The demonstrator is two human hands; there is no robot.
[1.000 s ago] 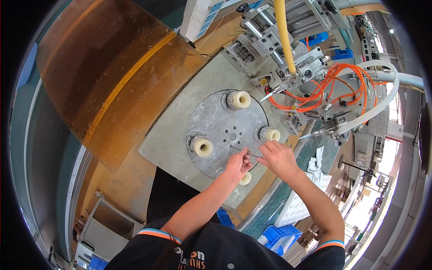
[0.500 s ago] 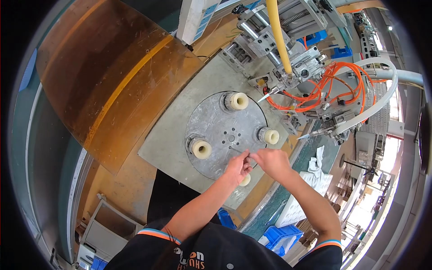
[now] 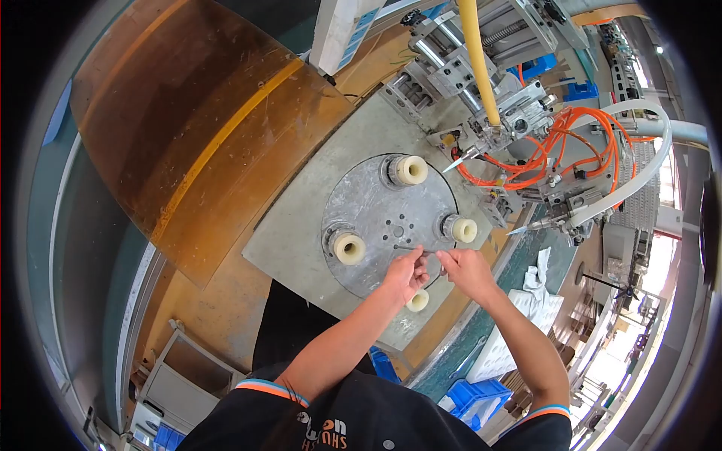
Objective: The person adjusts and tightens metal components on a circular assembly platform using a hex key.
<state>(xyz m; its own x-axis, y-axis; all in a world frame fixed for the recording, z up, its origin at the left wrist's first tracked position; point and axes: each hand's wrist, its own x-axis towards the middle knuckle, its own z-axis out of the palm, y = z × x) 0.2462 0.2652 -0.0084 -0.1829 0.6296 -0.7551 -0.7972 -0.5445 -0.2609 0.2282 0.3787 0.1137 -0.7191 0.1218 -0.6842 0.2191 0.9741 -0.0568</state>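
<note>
A round grey metal disc (image 3: 365,199) carries several cream-coloured hollow cylinders, among them a back one (image 3: 411,171), a left one (image 3: 348,248) and a right one (image 3: 464,230). Small dark holes ring its centre. A thin metal rod, apparently a hex key (image 3: 406,248), runs from one of these holes toward my hands. My left hand (image 3: 406,278) is closed, pinching the rod near the disc. At its outer end, my right hand (image 3: 466,272) is closed with thumb and fingertips together. Below my left hand, another cream cylinder (image 3: 417,301) is partly hidden.
Dispensing nozzles (image 3: 465,159) with orange tubing (image 3: 613,161) stand right of the disc. An amber curved cover (image 3: 203,135) spans the left. A white tray (image 3: 492,353) with a cloth (image 3: 536,282) and a blue bin (image 3: 477,402) lie at lower right.
The whole view has shifted slightly right. My right hand has drawn a little away from my left, its fingers now at the rod's outer end. My left hand keeps its pinch.
</note>
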